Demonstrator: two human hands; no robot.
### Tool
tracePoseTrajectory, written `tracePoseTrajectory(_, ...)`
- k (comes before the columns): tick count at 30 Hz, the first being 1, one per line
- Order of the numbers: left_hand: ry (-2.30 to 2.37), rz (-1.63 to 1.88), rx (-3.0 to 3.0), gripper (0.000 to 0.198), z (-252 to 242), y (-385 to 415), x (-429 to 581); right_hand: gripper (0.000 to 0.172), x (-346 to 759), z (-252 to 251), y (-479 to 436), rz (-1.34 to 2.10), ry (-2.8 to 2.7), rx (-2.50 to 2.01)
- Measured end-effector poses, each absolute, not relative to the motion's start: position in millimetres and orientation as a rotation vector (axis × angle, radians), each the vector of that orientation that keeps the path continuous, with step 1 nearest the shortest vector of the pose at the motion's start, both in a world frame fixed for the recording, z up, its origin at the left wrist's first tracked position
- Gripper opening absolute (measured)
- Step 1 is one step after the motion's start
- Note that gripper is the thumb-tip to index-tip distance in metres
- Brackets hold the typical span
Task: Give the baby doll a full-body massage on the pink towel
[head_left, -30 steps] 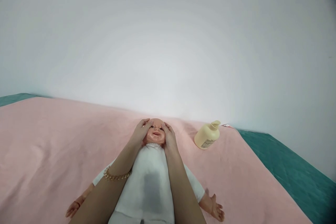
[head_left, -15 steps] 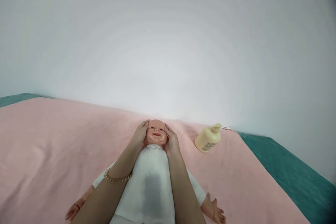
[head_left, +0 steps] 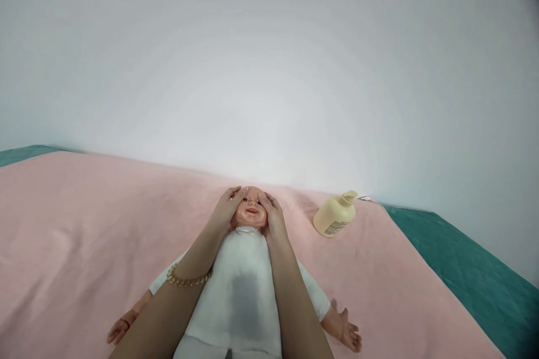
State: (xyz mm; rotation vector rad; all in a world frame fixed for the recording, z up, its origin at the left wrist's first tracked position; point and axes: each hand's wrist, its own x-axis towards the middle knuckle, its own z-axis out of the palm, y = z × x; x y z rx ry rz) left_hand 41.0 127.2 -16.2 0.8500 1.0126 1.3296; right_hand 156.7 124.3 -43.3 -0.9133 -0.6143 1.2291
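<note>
A baby doll (head_left: 246,286) in a white garment lies on its back on a pink blanket (head_left: 84,224), head pointing away from me. My left hand (head_left: 226,210) cups the left side of the doll's head (head_left: 251,212), thumb laid across its brow. My right hand (head_left: 273,214) cups the right side, thumb over the other eye. Both hands curl round the head with fingers together. A gold chain bracelet (head_left: 187,279) sits on my left wrist. The doll's arms lie spread at both sides.
A cream lotion bottle (head_left: 336,215) lies on its side on the blanket, right of the doll's head. Teal bedding (head_left: 458,275) shows past the blanket's right edge and at the far left. A plain white wall rises behind.
My thumbs have slid from the sides of the doll's head inward onto its brow and eyes. The doll and bottle stay where they were.
</note>
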Motion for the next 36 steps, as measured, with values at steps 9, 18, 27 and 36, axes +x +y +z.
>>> tracePoseTrajectory(9,1.065,1.3,0.883,0.054,-18,130,39,0.045,158,-52,128,1.212,-0.554,-0.978)
tracePoseTrajectory(18,1.091,1.286,0.892,0.043,-13,125,41,0.036,157,-48,131,1.198,-0.528,-1.032)
tracePoseTrajectory(27,1.123,1.321,0.876,0.025,-14,130,41,0.032,157,-36,124,1.302,-0.425,-0.935)
tracePoseTrajectory(36,1.018,1.392,0.748,0.024,-26,140,40,0.032,159,-35,125,1.311,-0.357,-0.899)
